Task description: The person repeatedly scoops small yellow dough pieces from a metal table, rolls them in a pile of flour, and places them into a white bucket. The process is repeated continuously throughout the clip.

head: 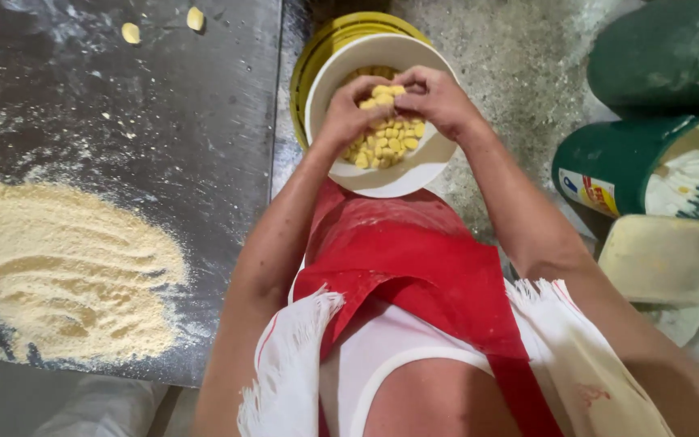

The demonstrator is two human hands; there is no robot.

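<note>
Our left hand [345, 113] and right hand [438, 97] clench yellow dough pieces [386, 142] over a white bowl [390, 178] just beyond the counter's [163, 121] right edge; loosened fingers could spill pieces onto the floor [511, 97].

The white bucket [382, 174] looked like smooth, slightly glossy plastic. The dough pieces [386, 137] in it were matt yellow. The desk [188, 129] was dark, dull metal dusted with coarse, grainy flour [58, 267]. The red apron [414, 259] was soft cloth.
</note>
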